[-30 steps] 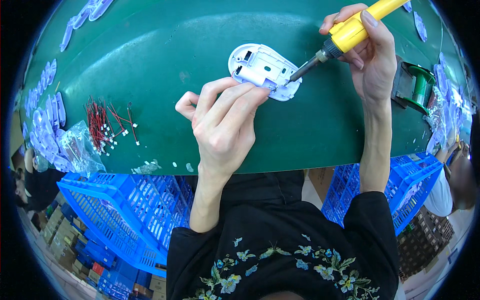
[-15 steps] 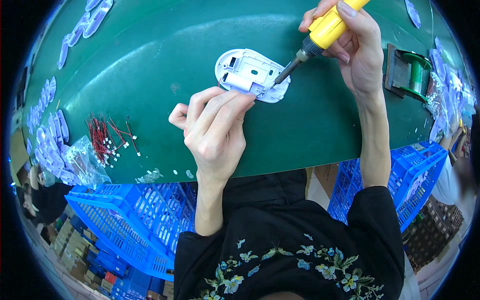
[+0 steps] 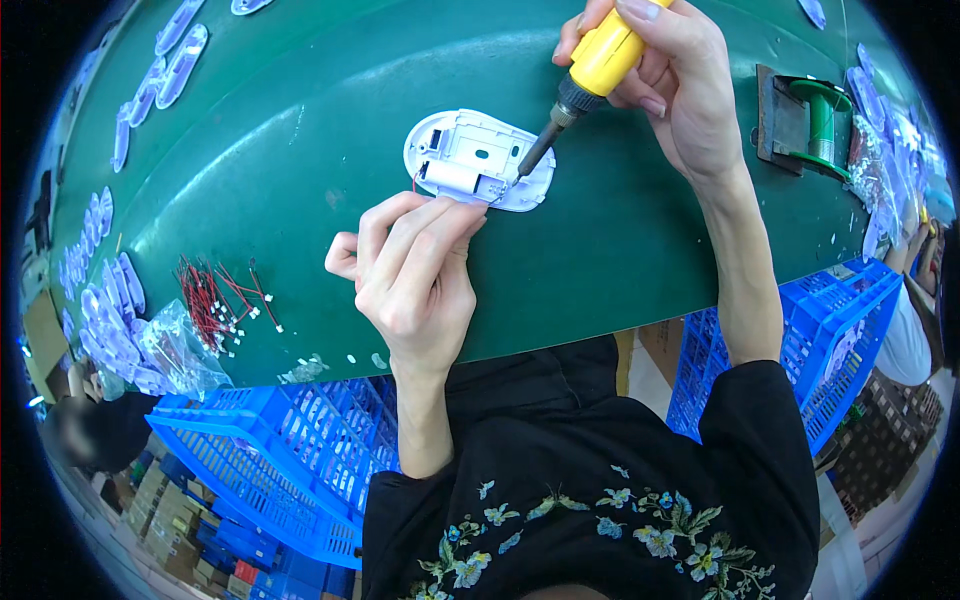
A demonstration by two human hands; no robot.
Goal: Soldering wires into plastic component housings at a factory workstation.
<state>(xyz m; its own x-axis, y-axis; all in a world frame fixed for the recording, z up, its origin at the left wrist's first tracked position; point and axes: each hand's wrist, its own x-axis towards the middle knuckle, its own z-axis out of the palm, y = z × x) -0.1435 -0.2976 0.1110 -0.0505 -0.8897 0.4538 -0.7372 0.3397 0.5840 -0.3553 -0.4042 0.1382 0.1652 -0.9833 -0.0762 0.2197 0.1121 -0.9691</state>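
A white oval plastic shell (image 3: 468,142), open side up, lies on the green table. A white cylinder (image 3: 450,177) is set along its near side, with a short red wire (image 3: 414,182) at its left end. My right hand (image 3: 675,85) grips a yellow soldering iron (image 3: 606,52) from above right. The iron's tip is at small metal parts near the shell's right end. My left hand (image 3: 415,265) is closed at the shell's near edge, fingertips pinched together beside the cylinder. Whatever lies between those fingertips is hidden.
Red wires with white connectors (image 3: 210,305) and a clear plastic bag (image 3: 182,350) lie at left, near stacked white shells (image 3: 110,325). A green solder spool (image 3: 822,130) stands on the right. Blue crates (image 3: 270,450) sit below the table edge; other people are at both sides.
The view has turned slightly. In the picture, the shell and both hands have shifted a little left. The iron's tip stays near the shell's right end, and both grips look the same.
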